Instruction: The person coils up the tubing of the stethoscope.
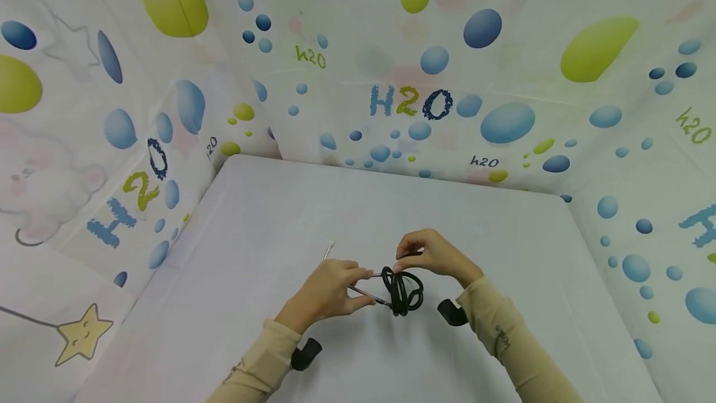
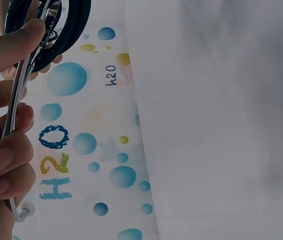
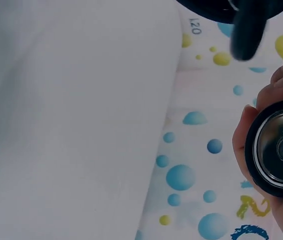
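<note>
Both hands hold a stethoscope (image 1: pixel 398 296), its black tubing wound into a bundle between them. My left hand (image 1: pixel 327 294) grips the metal ear tubes (image 2: pixel 14 102), with thumb and fingers around them in the left wrist view. A pale ear tip (image 2: pixel 27 208) pokes out beyond the fingers. On the other side, my right hand (image 1: pixel 433 257) is at the top of the tubing bundle. In the right wrist view, the fingers of this hand hold the round chest piece (image 3: pixel 277 146), with its silver face and black rim toward the camera.
A white table (image 1: pixel 279 204) lies below the hands. Around it stand white walls (image 1: pixel 358 55) printed with blue and green spots and H2O lettering. Each wrist carries a black camera mount, one at the left (image 1: pixel 306 354) and one at the right (image 1: pixel 452 313).
</note>
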The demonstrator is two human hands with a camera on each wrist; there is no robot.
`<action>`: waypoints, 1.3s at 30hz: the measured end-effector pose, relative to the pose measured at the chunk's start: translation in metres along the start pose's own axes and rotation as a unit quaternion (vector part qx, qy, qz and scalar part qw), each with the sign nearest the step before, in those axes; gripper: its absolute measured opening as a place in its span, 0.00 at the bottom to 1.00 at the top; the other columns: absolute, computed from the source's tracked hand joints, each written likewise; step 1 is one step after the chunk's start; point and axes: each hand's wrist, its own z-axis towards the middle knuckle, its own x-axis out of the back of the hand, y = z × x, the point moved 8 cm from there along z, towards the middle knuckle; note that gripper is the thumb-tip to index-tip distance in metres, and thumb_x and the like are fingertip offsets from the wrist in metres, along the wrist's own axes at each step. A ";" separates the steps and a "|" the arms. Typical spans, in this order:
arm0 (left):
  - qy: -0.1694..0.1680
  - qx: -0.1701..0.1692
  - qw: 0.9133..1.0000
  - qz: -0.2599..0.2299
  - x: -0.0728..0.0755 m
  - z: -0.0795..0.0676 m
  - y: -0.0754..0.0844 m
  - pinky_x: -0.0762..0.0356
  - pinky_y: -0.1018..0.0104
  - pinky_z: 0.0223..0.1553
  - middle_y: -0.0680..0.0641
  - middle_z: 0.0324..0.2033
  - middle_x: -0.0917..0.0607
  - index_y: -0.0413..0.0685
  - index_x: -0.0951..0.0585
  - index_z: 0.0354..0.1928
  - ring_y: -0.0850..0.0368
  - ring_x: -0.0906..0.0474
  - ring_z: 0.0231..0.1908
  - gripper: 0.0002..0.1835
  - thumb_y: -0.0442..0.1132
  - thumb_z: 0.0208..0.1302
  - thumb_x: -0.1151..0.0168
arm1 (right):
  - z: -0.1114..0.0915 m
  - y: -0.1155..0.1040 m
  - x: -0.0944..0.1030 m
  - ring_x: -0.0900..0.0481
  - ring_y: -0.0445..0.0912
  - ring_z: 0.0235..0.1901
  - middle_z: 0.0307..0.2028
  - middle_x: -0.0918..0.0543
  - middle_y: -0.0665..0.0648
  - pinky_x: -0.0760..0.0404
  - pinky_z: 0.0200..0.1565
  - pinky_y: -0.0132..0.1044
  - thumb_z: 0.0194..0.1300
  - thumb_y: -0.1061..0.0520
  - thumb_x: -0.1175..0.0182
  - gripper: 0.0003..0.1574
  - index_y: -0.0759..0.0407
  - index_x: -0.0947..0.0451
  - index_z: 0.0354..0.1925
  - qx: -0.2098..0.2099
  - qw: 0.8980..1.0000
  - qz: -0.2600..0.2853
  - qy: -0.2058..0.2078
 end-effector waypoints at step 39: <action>-0.012 0.017 0.997 0.069 0.005 -0.002 -0.002 0.29 0.74 0.22 0.54 0.19 0.20 0.45 0.15 0.33 0.67 0.27 0.18 0.21 0.49 0.39 0.22 | -0.012 -0.025 -0.016 0.24 0.44 0.29 0.30 0.15 0.53 0.28 0.33 0.34 0.58 0.62 0.36 0.05 0.61 0.15 0.34 -0.003 0.965 -0.239 0.108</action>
